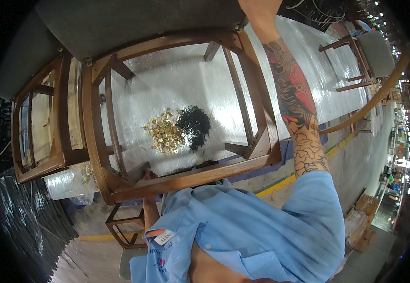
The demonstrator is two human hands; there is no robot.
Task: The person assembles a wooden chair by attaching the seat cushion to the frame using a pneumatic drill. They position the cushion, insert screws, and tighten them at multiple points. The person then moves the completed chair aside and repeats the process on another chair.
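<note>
In front of me stands a brown wooden chair frame (205, 174), joined at its far side to a dark grey panel (143, 21). My left hand (149, 175) is closed at the near left corner, by a chair leg; the near rail partly hides it. Stretched forward, my tattooed right arm reaches past the far right corner, where my right hand (260, 10) is cut off by the top edge and its fingers do not show. Through the frame I see a pile of brass-coloured small metal pieces (165, 132) touching a heap of black screws (194, 126).
A second wooden frame (62, 113) stands close on the left. Plastic film covers the table (308, 61). Another chair (375, 54) is at the far right. A clear plastic bag (75, 184) sits near left, and a brown curved bar (379, 101) crosses at right.
</note>
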